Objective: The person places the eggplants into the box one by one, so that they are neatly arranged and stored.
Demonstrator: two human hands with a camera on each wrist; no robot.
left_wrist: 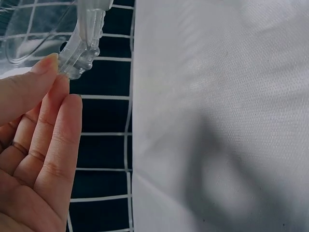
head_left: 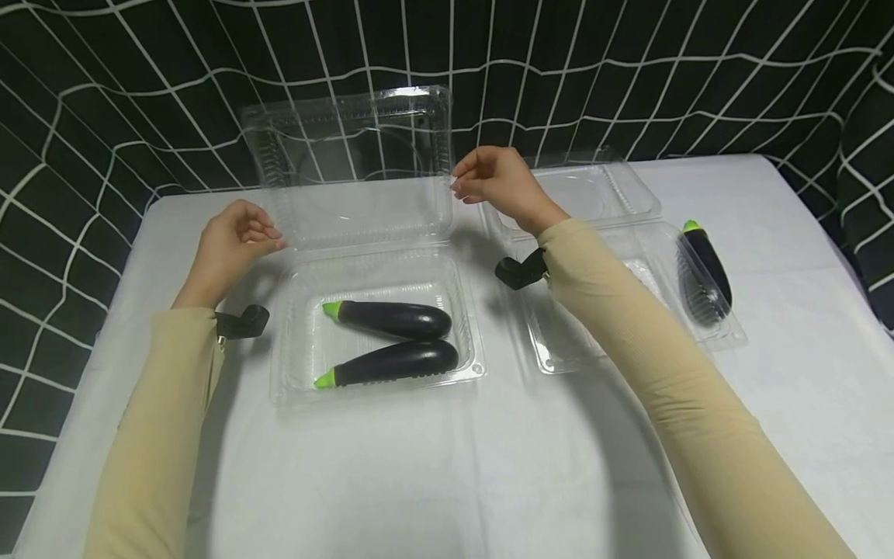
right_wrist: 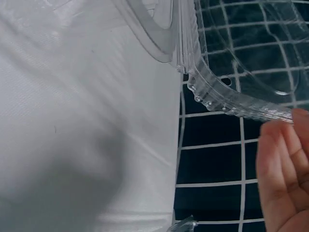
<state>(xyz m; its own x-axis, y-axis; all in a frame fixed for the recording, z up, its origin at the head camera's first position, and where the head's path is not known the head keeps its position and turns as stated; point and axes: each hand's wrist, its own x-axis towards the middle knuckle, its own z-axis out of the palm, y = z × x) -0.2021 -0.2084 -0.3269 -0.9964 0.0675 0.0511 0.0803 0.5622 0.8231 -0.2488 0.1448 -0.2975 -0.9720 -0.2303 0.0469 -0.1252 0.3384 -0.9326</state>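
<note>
A clear plastic clamshell box lies open on the table, its lid raised upright at the back. Two dark eggplants with green stem ends, the upper eggplant and the lower eggplant, lie side by side in its base. My left hand pinches the lid's left edge near the hinge; in the left wrist view the thumb and fingertips meet at the clear rim. At the lid's right edge, higher up, my right hand pinches the ribbed rim.
A second open clear box stands on the right, partly hidden by my right sleeve. Another eggplant lies at its right side, partly seen through the plastic. Black fabric with a white grid hangs behind the white table.
</note>
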